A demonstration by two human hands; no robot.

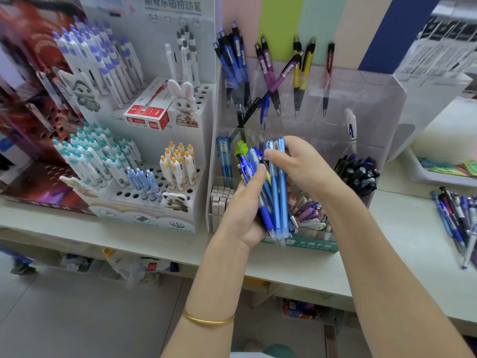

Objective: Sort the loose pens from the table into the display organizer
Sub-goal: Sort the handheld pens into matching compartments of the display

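While L hand point(240, 218) grips pen bundle point(277, 195), R hand point(302, 164) pinches tops, organizer point(374, 104) behind.

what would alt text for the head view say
The left hand grips a bundle of blue pens while the right hand pinches the tops of its light blue ones, in front of a clear organizer partly filled with pens. More loose pens lie on the table at right; a white pen stand is at left.
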